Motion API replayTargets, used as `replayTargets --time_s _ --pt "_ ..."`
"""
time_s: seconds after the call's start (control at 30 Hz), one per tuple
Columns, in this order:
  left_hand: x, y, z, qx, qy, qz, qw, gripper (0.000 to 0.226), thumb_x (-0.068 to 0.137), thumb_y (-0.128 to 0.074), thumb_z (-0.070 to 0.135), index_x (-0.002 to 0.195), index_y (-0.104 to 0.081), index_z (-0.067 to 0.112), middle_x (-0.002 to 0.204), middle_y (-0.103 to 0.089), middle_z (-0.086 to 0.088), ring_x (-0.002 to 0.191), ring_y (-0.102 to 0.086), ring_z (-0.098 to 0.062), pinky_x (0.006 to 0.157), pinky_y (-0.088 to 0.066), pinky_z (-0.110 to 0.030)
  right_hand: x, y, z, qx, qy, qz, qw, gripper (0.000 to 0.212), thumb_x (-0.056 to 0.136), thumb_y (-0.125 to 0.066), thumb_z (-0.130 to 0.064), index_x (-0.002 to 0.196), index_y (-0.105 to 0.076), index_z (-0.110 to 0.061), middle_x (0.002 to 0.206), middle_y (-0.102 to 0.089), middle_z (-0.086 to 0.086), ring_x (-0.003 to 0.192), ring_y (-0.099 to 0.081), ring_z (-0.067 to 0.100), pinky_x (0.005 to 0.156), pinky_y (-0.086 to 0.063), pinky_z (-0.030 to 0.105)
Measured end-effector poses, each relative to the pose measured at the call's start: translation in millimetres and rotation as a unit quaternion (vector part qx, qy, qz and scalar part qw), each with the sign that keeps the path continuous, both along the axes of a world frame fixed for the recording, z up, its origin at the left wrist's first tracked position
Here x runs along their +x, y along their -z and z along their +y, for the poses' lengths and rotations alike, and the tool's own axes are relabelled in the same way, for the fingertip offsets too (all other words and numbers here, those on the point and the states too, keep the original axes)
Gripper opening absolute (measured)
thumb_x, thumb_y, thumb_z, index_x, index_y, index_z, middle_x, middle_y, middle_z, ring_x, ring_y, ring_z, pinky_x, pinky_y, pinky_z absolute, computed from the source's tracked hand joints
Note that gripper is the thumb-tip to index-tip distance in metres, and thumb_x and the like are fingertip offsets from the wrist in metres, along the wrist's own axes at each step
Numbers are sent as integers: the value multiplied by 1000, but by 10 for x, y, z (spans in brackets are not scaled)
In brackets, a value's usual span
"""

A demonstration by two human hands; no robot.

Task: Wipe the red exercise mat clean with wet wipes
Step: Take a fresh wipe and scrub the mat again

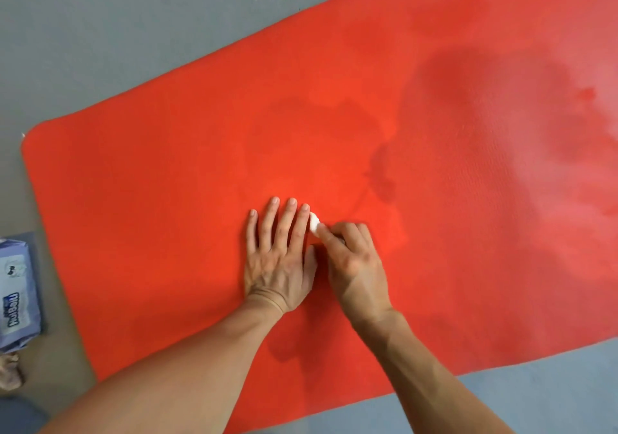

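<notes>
Bright even light, soft shadows on red mat (167,199), hazy glare right, wide-angle edge curve

grey floor (140,15), red mat (167,199); wipes pack (16,293) beside it

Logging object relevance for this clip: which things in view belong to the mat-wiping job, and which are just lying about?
Job:
red mat
white wipe, in the right hand grip
left hand, flat on the mat
wet wipes pack, on the floor beside the mat

Lying about:
brownish item below the pack, unclear
</notes>
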State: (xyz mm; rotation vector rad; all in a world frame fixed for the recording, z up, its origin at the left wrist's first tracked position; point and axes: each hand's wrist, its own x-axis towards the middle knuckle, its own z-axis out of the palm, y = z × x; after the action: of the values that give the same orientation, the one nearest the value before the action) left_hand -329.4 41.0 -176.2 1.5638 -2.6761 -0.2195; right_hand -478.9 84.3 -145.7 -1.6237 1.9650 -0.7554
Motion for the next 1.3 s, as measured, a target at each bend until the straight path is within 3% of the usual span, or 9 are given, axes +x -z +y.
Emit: replayTargets --time_s 0.1,0.23,0.37,0.5,0.67,0.77,0.93,1.13,1.3 --pt "-7 -14 2 5 4 -9 1000 68 98 -49 37 160 -40 12 167 -36 -9 157 -24 -36 123 -21 -66 -552 33 -199 -6 98 5 995 32 100 -54 -21 125 -73 -16 101 -60 5 95 -55 22 84 -44 22" --pt "-4 -17 10 9 4 -13 1000 69 97 -48 38 161 -38 13 167 -35 -9 158 -24 -36 123 -21 -65 -857 122 -397 -27 284 38 958 32 104 -55 -27 120 -75 -7 97 -60 13 91 -55 29 81 -44 28" --pt "0 -21 3 8 6 -12 1000 68 96 -50 37 160 -40 13 166 -37 -9 157 -26 -36 123 -21 -65 -215 126 -300 -14 174 7 985 43 101 -54 -8 143 -60 -11 104 -55 5 96 -48 20 89 -41 20" --pt "-5 -31 -4 7 5 -12 1000 68 96 -50 37 159 -41 13 166 -37 -9 157 -26 -36 123 -22 -66 -517 70 -381 -43 -21 36 998 36 100 -57 -7 134 -68 -15 99 -58 4 90 -51 24 80 -49 31" --pt "-7 -32 -2 10 3 -17 1000 69 96 -48 38 160 -40 14 166 -37 -8 157 -25 -35 122 -22 -65 -990 115 -638 -39 205 56 976 20 101 -60 -16 108 -74 -6 95 -57 11 89 -52 31 75 -48 45" --pt "-1 -15 7 6 2 -15 1000 67 97 -48 38 159 -41 13 165 -38 -8 157 -26 -35 122 -23 -65 -342 101 -425 -13 110 9 994 32 93 -62 3 123 -69 -6 102 -55 9 93 -50 28 81 -50 41" --pt "-14 -17 -3 -1 1 -11 1000 67 96 -48 39 158 -43 13 165 -40 -7 156 -28 -35 121 -24 -65 -363 30 -374 -31 -76 5 997 37 97 -53 -12 130 -69 -15 99 -59 3 89 -52 25 76 -51 37" --pt "-2 -17 -4 4 4 -16 1000 69 96 -48 39 160 -41 15 166 -38 -7 157 -25 -34 123 -22 -64 -808 86 -892 -29 223 37 974 23 98 -53 -17 97 -73 -6 94 -58 12 91 -54 32 79 -47 48" --pt "16 27 1 -5 0 -22 1000 67 98 -46 41 157 -41 10 166 -37 -6 158 -25 -33 124 -22 -63 -5 -31 -480 -32 -6 -28 999 36 95 -61 -6 129 -70 -14 97 -57 3 87 -51 23 77 -52 37"
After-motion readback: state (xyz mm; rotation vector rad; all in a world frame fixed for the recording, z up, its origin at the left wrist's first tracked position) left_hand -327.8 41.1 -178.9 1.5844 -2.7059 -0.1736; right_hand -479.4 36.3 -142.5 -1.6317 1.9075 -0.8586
